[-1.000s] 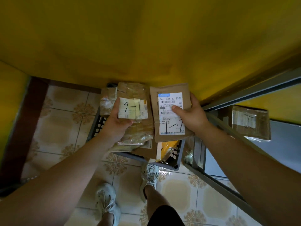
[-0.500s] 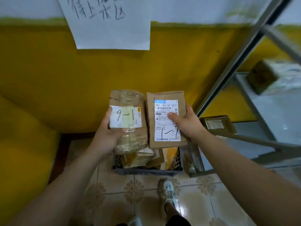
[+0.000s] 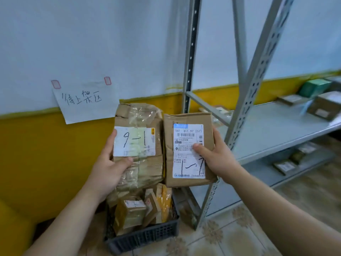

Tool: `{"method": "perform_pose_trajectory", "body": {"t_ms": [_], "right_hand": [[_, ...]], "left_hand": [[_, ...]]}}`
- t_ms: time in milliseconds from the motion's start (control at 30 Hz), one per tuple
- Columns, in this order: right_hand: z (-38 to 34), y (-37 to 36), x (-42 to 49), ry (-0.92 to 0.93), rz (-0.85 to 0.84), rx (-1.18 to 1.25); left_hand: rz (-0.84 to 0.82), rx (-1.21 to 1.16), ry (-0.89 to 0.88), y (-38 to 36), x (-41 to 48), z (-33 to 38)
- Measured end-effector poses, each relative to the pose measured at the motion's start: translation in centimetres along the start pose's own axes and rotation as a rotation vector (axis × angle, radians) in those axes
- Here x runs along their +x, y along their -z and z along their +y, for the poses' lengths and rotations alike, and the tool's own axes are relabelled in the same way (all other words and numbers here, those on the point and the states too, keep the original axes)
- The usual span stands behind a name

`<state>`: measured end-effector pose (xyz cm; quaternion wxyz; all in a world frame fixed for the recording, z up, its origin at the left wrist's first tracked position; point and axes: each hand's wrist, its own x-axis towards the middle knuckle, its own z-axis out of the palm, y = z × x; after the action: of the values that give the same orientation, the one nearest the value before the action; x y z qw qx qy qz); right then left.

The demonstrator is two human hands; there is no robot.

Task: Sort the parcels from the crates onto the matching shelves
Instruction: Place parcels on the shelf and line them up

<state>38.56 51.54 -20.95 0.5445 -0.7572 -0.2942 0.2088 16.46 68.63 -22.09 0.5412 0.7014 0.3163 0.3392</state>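
Observation:
My left hand (image 3: 108,169) grips a taped brown parcel (image 3: 142,115) whose white label reads "9-1". My right hand (image 3: 215,159) grips a flat brown cardboard parcel (image 3: 186,182) with a printed label and "1-7" handwritten on it, thumb across the label. Both parcels are held upright side by side at chest height, above a dark plastic crate (image 3: 145,237) on the floor that holds several more brown and yellow parcels. A grey metal shelf unit (image 3: 267,126) stands to the right.
A handwritten paper sign (image 3: 83,100) is taped to the white and yellow wall behind. Several parcels and a green box (image 3: 313,87) lie on the shelf at the right, more on the lower shelf (image 3: 287,165). Patterned floor tiles lie below.
The view has tilted upward from the floor to the wall and shelves. Both hands have lifted the two parcels higher above the crate, still side by side.

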Motion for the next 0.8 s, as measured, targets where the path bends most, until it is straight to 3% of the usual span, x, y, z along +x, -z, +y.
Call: {"method": "perform_pose_trajectory", "body": {"t_ms": [400,600,800], "right_hand": [[6.9,26.0,-13.9,-0.08,0.303,0.049],[9.5,34.3,-16.8,-0.126,0.442,0.084],[11.9,39.8,-14.1,-0.161,0.509,0.115]], "left_hand": [[-0.275,-0.189,-0.006,-22.9,-12.9,7.0],[-0.409,-0.221,0.005,-32.2,-14.3,9.1],[-0.49,-0.216,0.007,-40.1,-10.9,9.4]]}}
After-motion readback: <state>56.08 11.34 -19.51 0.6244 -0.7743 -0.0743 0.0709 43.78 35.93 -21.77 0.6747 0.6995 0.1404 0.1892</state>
